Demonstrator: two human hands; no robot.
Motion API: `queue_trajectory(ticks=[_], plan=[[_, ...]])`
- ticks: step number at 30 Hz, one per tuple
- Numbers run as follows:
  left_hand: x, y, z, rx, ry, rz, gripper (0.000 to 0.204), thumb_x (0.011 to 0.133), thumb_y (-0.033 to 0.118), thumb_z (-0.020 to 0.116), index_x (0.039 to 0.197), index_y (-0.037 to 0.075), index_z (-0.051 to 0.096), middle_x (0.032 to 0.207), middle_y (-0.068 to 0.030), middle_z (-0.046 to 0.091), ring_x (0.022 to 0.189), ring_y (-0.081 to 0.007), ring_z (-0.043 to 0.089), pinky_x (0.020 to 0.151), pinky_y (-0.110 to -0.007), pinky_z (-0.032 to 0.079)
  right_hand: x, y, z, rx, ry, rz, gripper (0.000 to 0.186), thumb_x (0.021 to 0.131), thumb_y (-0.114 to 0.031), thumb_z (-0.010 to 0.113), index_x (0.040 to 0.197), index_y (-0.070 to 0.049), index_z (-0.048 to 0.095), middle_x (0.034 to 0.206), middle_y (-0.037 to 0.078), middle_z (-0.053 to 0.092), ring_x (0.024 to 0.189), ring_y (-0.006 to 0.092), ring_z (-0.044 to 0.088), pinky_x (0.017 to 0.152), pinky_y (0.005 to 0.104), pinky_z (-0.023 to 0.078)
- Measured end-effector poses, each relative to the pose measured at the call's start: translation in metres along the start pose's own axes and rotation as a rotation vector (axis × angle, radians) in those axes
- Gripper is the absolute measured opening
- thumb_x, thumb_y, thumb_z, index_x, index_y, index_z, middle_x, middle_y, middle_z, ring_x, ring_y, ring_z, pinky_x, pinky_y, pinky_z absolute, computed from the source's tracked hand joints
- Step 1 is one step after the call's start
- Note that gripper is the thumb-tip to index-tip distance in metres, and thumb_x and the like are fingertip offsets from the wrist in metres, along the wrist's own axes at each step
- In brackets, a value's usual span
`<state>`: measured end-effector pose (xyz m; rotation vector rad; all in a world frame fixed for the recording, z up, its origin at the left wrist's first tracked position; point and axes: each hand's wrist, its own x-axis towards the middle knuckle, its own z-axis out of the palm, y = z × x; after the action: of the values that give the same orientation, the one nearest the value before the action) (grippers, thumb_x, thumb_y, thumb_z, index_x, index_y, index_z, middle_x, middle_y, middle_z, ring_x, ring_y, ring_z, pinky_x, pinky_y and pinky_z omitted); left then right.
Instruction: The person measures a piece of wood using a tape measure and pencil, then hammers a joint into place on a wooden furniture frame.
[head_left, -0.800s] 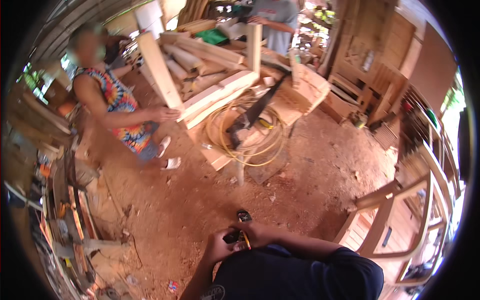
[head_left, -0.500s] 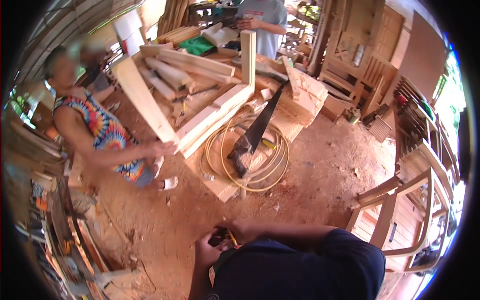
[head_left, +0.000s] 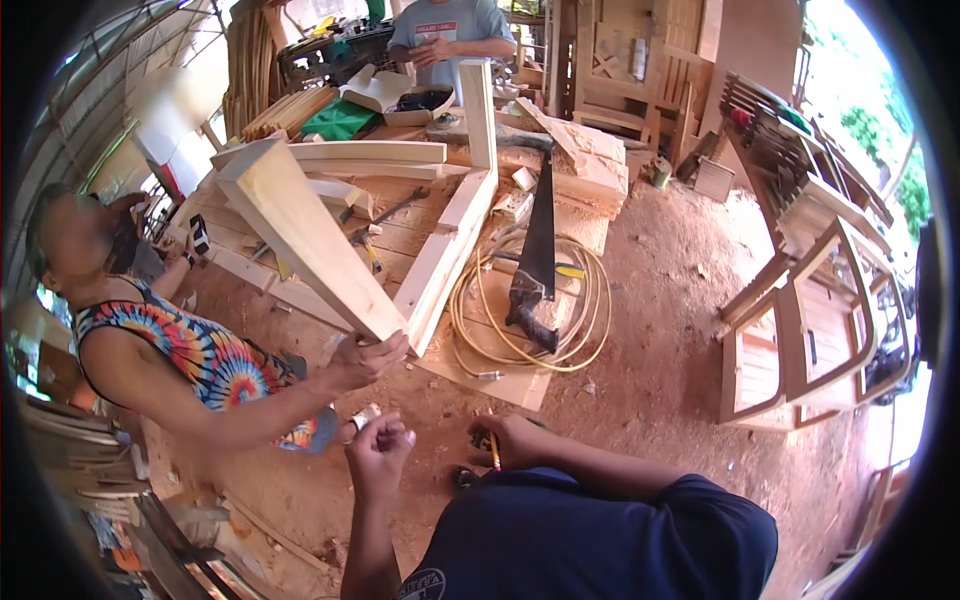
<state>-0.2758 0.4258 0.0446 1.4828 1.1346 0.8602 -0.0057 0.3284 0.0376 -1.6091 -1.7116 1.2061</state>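
My right hand point(head_left: 513, 441), in front of my dark blue shirt, is closed on a thin yellow pencil point(head_left: 495, 452) that stands nearly upright. My left hand point(head_left: 380, 452) is raised to its left, fingers curled in; whether anything is inside them is hidden. Just beyond it, a co-worker's hand grips the lower end of a thick pale board point(head_left: 310, 240) that tilts up from a wooden frame. A handsaw point(head_left: 540, 240) lies on the workbench across a coil of yellow hose point(head_left: 600, 330), apart from both my hands.
The co-worker in a tie-dye top point(head_left: 215, 350) stands close on the left; another person point(head_left: 450, 40) stands behind the bench. On the bench lie a hammer point(head_left: 370, 250) and a green cloth point(head_left: 338, 120). Wooden chair frames point(head_left: 800, 340) stand at right, scrap wood point(head_left: 170, 540) at lower left.
My hands have moved apart from being together; the left has risen, and the right has shifted right with the pencil. The view has turned, and the co-worker's hand now holds the board's lower end.
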Motion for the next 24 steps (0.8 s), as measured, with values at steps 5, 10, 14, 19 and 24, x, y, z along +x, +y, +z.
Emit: queue_trajectory(ticks=[5,10,14,19,24], plan=[[0.065,0.045,-0.020,-0.049,0.051,0.350,0.058,0.093,0.005,0.087,0.144,-0.003,0.061,0.118,-0.0061,0.072,0.096,-0.0101,0.067,0.083,-0.026,0.058,0.015,-0.015,0.022,-0.031,0.085,0.023,0.055,0.095,-0.037,0.085,0.132,-0.003,0.064,0.106,0.026,0.078,0.101,0.0470,0.076,0.090,0.0540,0.059],[0.111,0.053,-0.011,-0.047,0.203,0.423,0.093,0.089,0.013,0.090,0.165,0.004,0.037,0.154,-0.0152,0.052,0.134,-0.0291,0.056,0.107,-0.046,0.053,0.030,-0.021,0.004,-0.054,0.199,0.036,0.052,0.093,-0.033,0.087,0.131,-0.003,0.066,0.105,0.025,0.078,0.100,0.0452,0.076,0.087,0.0513,0.059],[0.143,0.070,0.005,-0.019,0.265,0.544,0.126,0.081,0.025,0.096,0.176,0.008,0.015,0.167,-0.0242,0.038,0.147,-0.0411,0.046,0.120,-0.059,0.042,0.039,-0.009,-0.021,-0.027,0.279,-0.001,0.052,0.095,-0.036,0.087,0.130,-0.003,0.069,0.102,0.024,0.077,0.096,0.0416,0.077,0.085,0.0499,0.059],[0.170,0.068,0.014,0.189,0.368,0.564,0.125,0.082,0.021,0.095,0.175,0.002,0.013,0.166,-0.0256,0.037,0.151,-0.0392,0.043,0.127,-0.056,0.035,0.052,-0.001,-0.059,0.022,0.275,-0.016,0.055,0.095,-0.038,0.087,0.132,-0.002,0.068,0.103,0.025,0.077,0.095,0.0427,0.076,0.086,0.0488,0.059],[0.186,0.028,0.019,0.267,0.450,0.538,0.117,0.086,0.014,0.092,0.174,0.000,0.015,0.167,-0.0292,0.038,0.151,-0.0396,0.043,0.124,-0.056,0.037,0.059,0.019,-0.099,0.060,0.255,-0.003,0.056,0.094,-0.038,0.087,0.132,-0.001,0.067,0.107,0.026,0.077,0.102,0.0444,0.077,0.090,0.0485,0.060]])
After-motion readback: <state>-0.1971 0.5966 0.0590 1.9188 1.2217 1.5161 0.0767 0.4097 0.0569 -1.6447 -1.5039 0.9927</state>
